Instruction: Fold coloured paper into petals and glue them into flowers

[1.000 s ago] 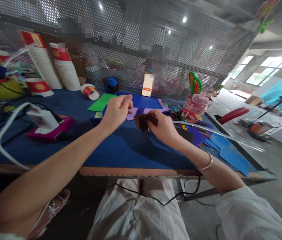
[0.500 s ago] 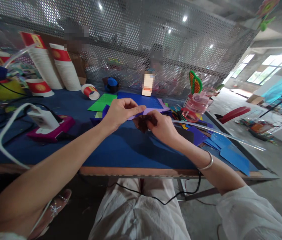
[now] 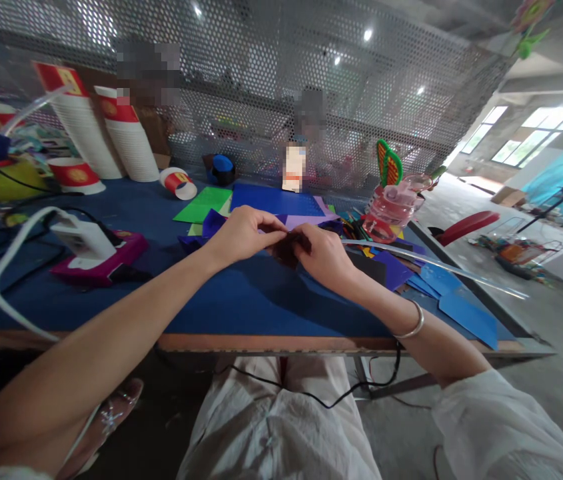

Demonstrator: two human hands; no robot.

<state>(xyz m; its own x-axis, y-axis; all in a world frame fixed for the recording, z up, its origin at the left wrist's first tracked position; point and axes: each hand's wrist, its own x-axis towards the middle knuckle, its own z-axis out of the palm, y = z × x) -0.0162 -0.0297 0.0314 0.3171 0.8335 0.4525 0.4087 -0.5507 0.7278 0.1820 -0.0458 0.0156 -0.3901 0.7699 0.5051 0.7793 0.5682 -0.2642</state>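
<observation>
Both hands meet above the blue table [image 3: 241, 300]. My right hand [image 3: 326, 257] pinches a small dark brown piece of craft foam [image 3: 285, 249] that is mostly covered by the fingers. My left hand [image 3: 244, 233] has come against it from the left, and its fingertips close on the same brown piece. Purple and lilac foam sheets [image 3: 306, 220] lie just behind the hands. A silver bangle [image 3: 411, 327] sits on my right wrist.
A hot glue gun on a magenta stand [image 3: 94, 250] with a white cable lies at left. Stacked paper cups [image 3: 128, 137] stand at the back left; green [image 3: 201, 203] and blue sheets [image 3: 461, 310], a pink jar [image 3: 391, 210]. A perforated metal screen backs the table, with people behind it.
My left hand has come down and to the right from a raised position until its fingers touch the brown piece in my right hand. My right hand has barely moved.
</observation>
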